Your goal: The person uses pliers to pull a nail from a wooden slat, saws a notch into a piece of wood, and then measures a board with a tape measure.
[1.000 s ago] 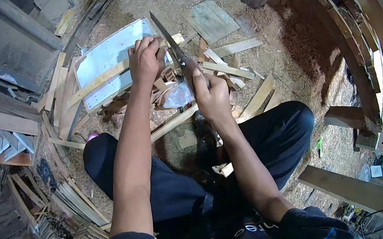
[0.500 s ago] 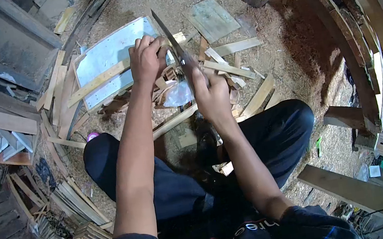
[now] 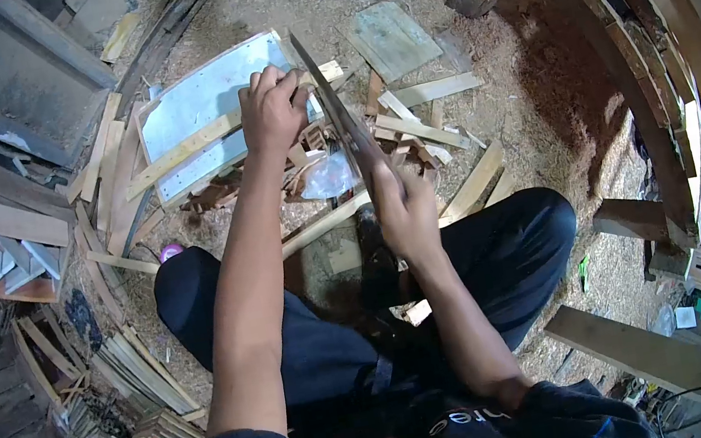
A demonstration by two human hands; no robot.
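A narrow wooden strip (image 3: 190, 145) lies slantwise over a pale blue-white board (image 3: 202, 91) in front of me. My left hand (image 3: 271, 110) is closed around the strip near its right end, pressing it over the board's edge. In my right hand (image 3: 405, 210) I grip the handle of a handsaw (image 3: 332, 104). Its long dark blade points away from me and crosses the strip just right of my left hand. Whether the teeth have cut into the wood is too small to tell. A clear plastic bag (image 3: 328, 175) lies below the blade.
Wood offcuts (image 3: 423, 129) and a greenish board (image 3: 391, 40) lie right of the saw on the sawdust-covered floor. Stacked slats (image 3: 144, 371) stand at the left, and a long plank (image 3: 636, 343) lies at the lower right. A curved wooden structure (image 3: 654, 79) rises at the right.
My right hand has drawn the saw back toward me and slightly to the right. The left hand stays on the strip in nearly the same place.
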